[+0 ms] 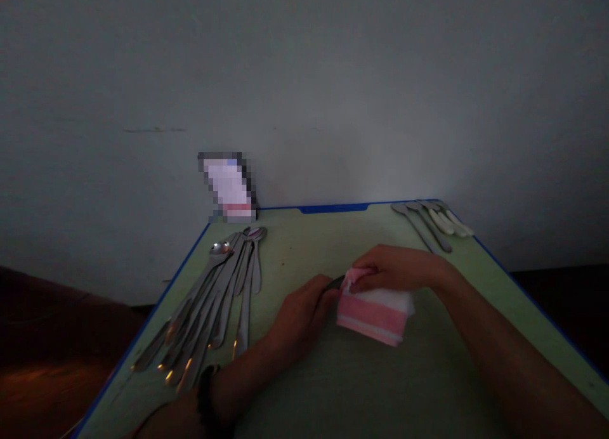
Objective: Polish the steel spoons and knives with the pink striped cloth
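Observation:
Near the middle of the green table (pixel 285 236), my left hand (pixel 302 312) is closed round a dark metal utensil (pixel 334 283), whose far end runs into a pink and white cloth (pixel 373 312). My right hand (pixel 385 268) pinches the cloth round that end, and the rest of the cloth hangs below the fingers. Whether the utensil is a spoon cannot be seen, as the cloth and fingers cover most of it. On the left lies a pile of metal spoons (pixel 221 287), handles toward me. At the back right corner are several more utensils (pixel 419 220), some with white handles (pixel 442 222).
A blurred-out phone-like device (pixel 231 188) leans against the grey wall (pixel 333 96) at the back left corner. The table has a blue rim (pixel 333 208) with a blue clip part at its back edge.

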A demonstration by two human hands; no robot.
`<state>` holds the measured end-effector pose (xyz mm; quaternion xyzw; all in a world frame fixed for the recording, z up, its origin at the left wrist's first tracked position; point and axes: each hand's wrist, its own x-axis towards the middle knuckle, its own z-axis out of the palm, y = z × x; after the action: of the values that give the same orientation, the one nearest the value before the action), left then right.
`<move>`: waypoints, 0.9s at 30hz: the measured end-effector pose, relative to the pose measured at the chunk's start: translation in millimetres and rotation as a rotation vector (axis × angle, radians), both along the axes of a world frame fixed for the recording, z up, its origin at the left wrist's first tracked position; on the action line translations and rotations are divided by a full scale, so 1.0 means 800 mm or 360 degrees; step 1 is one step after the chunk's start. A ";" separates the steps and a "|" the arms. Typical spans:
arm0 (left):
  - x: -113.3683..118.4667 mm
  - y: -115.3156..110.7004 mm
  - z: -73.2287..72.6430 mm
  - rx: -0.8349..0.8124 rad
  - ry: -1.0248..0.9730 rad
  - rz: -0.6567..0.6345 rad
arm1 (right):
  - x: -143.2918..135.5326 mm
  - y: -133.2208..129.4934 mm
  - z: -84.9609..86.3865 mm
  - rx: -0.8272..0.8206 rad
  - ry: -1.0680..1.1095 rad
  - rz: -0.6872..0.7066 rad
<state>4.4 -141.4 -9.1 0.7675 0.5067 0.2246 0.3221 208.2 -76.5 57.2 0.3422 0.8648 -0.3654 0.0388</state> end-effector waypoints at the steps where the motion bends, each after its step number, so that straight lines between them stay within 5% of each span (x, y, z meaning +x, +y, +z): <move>1: 0.000 -0.001 0.000 0.0008 0.0002 -0.0018 | 0.004 0.001 0.003 0.0032 0.0010 -0.0014; 7: -0.005 0.000 0.015 -0.0160 -0.0218 -0.0188 | 0.009 0.001 0.011 0.0333 -0.0041 -0.0104; 15: -0.005 0.010 0.019 -0.0309 -0.0407 -0.0212 | -0.008 -0.007 0.007 0.0426 -0.0071 -0.0074; 27: -0.007 0.012 -0.007 -0.0359 -0.0637 -0.0130 | 0.025 0.007 0.009 -0.0118 -0.0065 -0.0067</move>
<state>-1.4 -131.9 -14.8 0.6867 0.4231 0.3010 0.5088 228.2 -70.7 64.3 0.3661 0.8423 -0.3909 0.0613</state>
